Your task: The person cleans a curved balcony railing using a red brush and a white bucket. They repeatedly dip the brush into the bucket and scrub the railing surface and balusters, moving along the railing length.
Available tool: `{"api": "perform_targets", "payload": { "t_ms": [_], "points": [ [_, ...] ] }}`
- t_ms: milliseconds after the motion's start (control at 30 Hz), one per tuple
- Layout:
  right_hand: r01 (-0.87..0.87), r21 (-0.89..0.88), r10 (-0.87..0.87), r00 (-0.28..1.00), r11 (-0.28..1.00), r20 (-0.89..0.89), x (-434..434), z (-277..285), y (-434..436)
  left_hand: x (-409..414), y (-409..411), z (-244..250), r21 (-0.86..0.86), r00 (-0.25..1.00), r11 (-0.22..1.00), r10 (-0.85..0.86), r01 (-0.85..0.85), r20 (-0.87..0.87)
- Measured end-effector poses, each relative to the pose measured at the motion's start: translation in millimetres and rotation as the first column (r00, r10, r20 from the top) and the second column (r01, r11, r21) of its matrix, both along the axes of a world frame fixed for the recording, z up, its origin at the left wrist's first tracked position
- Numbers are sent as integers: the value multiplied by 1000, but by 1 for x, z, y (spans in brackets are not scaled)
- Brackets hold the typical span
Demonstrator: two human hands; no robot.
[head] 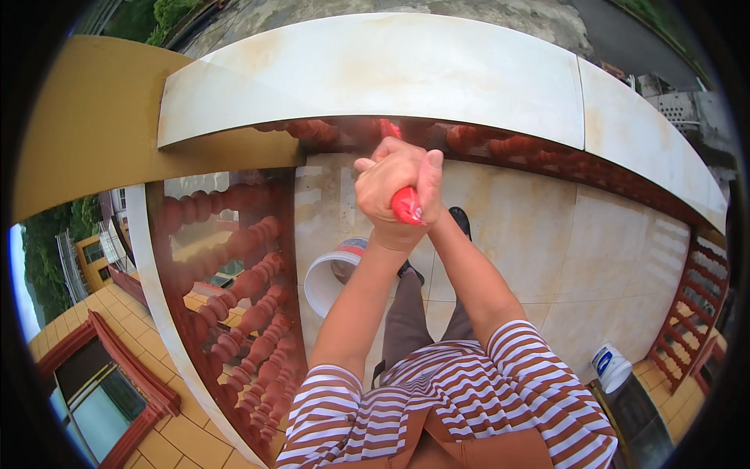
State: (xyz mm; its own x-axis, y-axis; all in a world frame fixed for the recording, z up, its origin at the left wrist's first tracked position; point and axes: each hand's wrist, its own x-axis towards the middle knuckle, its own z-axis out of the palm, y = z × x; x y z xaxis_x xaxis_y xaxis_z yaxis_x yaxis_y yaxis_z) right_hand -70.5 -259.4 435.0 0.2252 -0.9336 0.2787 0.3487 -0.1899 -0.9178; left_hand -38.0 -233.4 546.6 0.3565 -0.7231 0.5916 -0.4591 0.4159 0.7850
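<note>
Both of my hands are clasped together around a red plastic-wrapped handle (406, 205), in front of my chest and near the inner edge of the white balustrade rail (375, 64). My left hand (430, 182) wraps it from the right, thumb upward. My right hand (384, 187) grips it from the left, with its fingers interlocked against the other. The rounded near end of the handle sticks out below my fists. A further red piece shows beyond my knuckles and passes under the rail; its far end is hidden. Red balusters (319, 132) stand behind.
A white bucket (325, 284) is left of my feet on the tiled balcony floor (498, 246). Another white bucket (611, 369) with a blue label stands at the lower right. Red balusters (252, 287) line the left side, and a yellow pillar (88, 117) rises at the upper left corner.
</note>
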Motion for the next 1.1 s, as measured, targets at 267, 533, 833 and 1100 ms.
{"api": "perform_targets", "payload": {
  "t_ms": [267,533,833,1100],
  "points": [
    [177,112,-86,826,978,-558,-52,41,-17,-54,-49,32,78,992,995,63,-55,-113],
    [199,-85,-206,738,976,-643,-59,0,-3,-59,-20,2,152,1000,988,2,0,-7],
    [197,306,-28,878,931,-478,-84,18,61,-77,37,37,259,987,953,-156,157,-27],
    [150,346,24,893,926,-450,-105,-15,99,-88,52,-29,175,913,901,-365,396,-183]
  ]
}}
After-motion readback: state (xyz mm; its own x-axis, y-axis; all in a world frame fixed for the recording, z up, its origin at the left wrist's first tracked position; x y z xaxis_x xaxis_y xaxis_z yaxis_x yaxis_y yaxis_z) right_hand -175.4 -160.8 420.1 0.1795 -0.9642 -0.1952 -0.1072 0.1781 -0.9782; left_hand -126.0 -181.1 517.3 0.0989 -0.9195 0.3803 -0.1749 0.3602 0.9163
